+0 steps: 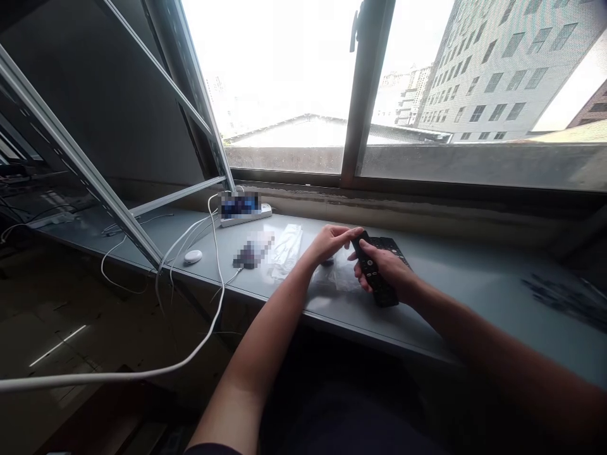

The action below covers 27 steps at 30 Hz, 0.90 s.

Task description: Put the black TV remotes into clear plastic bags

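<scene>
A black remote control [383,292] is gripped in my right hand [391,266], tilted above the table, its button side facing me. The right thumb lies along its face near the upper end, and the fingers wrap round the side. My left hand [331,241] reaches to the remote's upper end, its fingertips closed against the tip; whether something thin is pinched there I cannot make out. Behind the right hand lies a second black remote [394,245], partly covered. Clear plastic wrapping [346,275] rests on the table below the hands.
On the grey table [455,272], a white plastic bag [287,246] lies left of my hands. Further left are a pixelated object [253,251], a round white device [193,256] and a power strip [246,216]. A white cable [218,253] hangs over the front edge beside a metal frame [137,234].
</scene>
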Each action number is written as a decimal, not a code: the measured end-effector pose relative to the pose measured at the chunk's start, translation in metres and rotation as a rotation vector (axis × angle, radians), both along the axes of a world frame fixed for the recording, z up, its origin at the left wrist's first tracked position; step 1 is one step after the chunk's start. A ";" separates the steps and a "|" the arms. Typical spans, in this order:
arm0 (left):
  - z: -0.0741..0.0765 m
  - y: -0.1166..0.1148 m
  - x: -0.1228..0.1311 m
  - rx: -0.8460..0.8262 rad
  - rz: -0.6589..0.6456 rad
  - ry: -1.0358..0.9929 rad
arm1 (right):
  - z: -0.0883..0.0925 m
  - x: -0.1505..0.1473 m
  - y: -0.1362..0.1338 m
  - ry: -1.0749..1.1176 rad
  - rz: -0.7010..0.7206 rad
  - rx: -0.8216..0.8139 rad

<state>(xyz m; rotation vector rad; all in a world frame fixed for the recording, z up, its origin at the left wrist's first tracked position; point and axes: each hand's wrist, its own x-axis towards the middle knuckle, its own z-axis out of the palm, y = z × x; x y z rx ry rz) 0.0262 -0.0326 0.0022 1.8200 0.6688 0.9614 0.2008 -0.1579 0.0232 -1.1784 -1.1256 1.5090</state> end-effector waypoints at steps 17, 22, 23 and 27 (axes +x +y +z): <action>0.000 0.007 0.001 -0.054 0.134 -0.113 | -0.004 0.002 0.004 0.146 0.006 -0.020; -0.004 0.012 0.001 -0.012 0.306 -0.078 | -0.002 0.002 0.003 0.199 -0.001 -0.035; -0.005 0.013 0.000 0.022 0.370 -0.029 | -0.003 0.003 0.003 0.207 -0.003 -0.029; -0.011 0.016 -0.004 0.166 0.557 0.248 | -0.005 0.004 0.005 0.223 -0.009 -0.013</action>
